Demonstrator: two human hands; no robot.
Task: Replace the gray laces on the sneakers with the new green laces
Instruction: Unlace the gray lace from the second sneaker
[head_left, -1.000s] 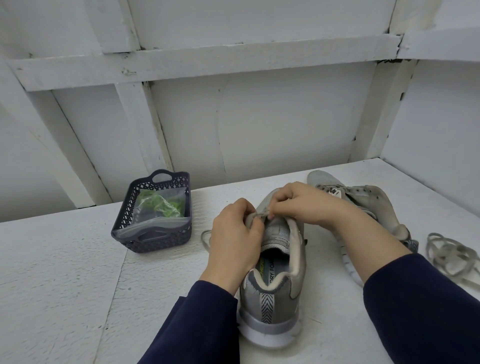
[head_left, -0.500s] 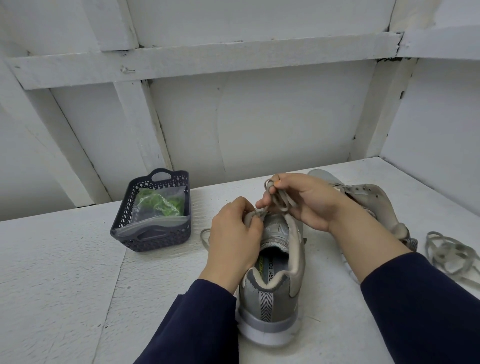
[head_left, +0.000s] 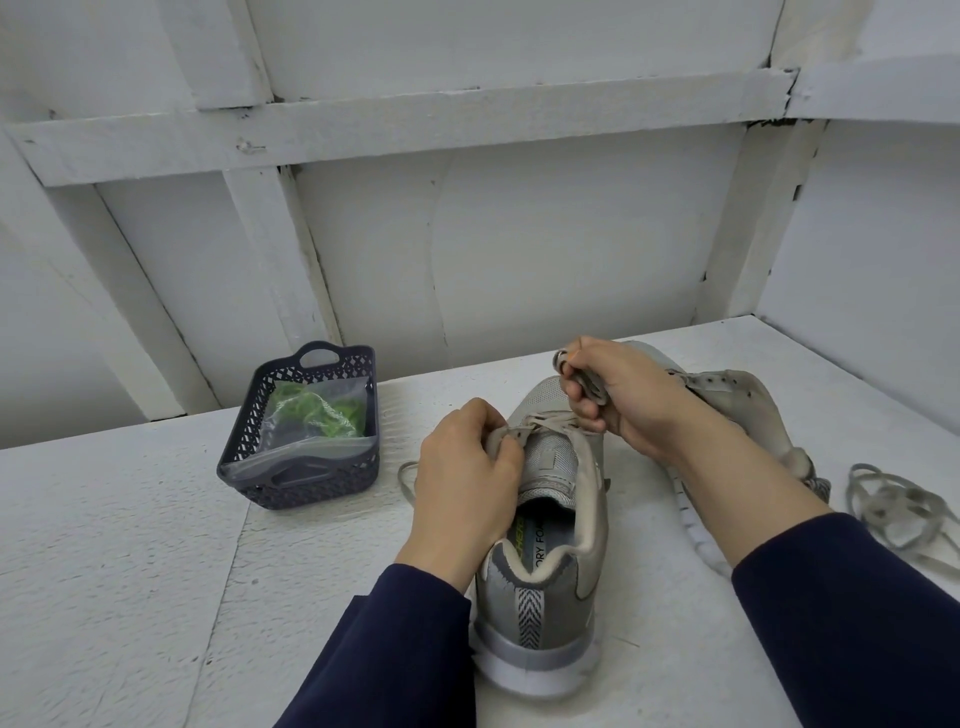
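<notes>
**A:** Head view: the right hand (head_left: 618, 395) is now raised over the toe of the near sneaker (head_left: 550, 587), fingers curled round a bunch of gray lace (head_left: 589, 387). A second ago it was down at the top eyelets.

**B:** Left hand?

**A:** The left hand (head_left: 467, 462) pinches the collar by those eyelets, steadying the shoe.

**B:** Meaning?

**A:** Probably the lace is coming out row by row; crossings remain. The second sneaker (head_left: 743, 405), behind the right wrist, looks bare. A loose lace (head_left: 898, 514) lies at the tabletop's right edge.

**B:** Green laces?

**A:** The green laces (head_left: 317, 410) are bagged in the basket (head_left: 311, 483), toward the far edge, left of centre.

**B:** Room?

**A:** Bare tabletop (head_left: 130, 545) on the left. The wall sits close behind the far edge, so pulling upward seems safer.
</notes>
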